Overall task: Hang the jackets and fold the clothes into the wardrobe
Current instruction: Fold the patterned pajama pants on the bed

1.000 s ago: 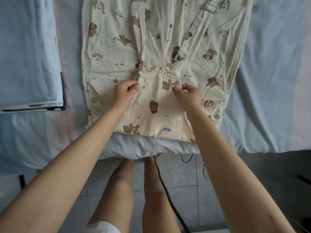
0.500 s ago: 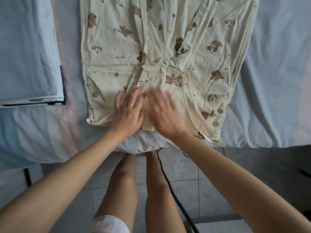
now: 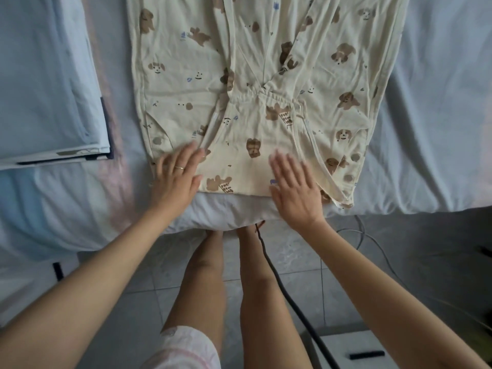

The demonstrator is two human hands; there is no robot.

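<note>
At the near edge of the bed (image 3: 439, 129), the left hand (image 3: 177, 177) and right hand (image 3: 294, 193) lie flat, fingers straight, on the cream printed garment (image 3: 266, 75), holding nothing. This looks like smoothing; next, its far part needs folding toward that edge.

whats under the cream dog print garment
A pale bed sheet shows round the garment, and a white padded edge pokes out below its near hem. Whatever lies beneath its middle is covered.
</note>
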